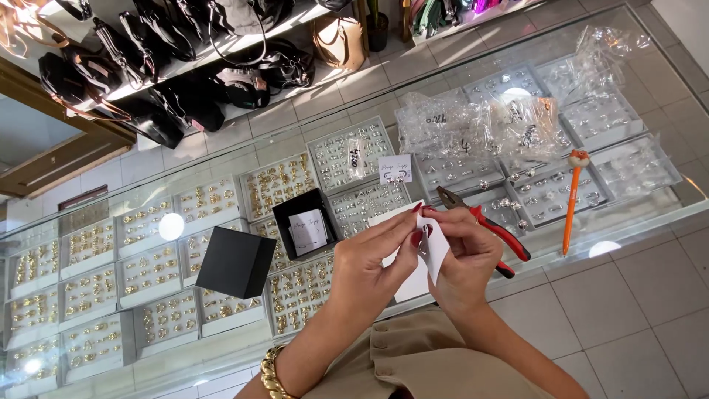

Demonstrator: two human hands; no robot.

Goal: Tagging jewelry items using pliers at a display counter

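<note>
Both hands up over the near edge of the glass desk [221,166]. Left hand [365,262] and right hand [464,255] pinch the same small white card [436,247] between fingertips, held in the air. Just behind the right hand: red-handled pliers [484,225] flat on the glass. Left of the hands: black box lid [235,262], then open black box [306,223]. Farther right: orange pen [571,199]. Beyond: clear plastic bags [480,122] over the ring trays.

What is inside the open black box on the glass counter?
The open black box holds a white card standing against its dark lining. Anything behind or beneath the card is hidden. Its black lid sits apart, to the left.
</note>
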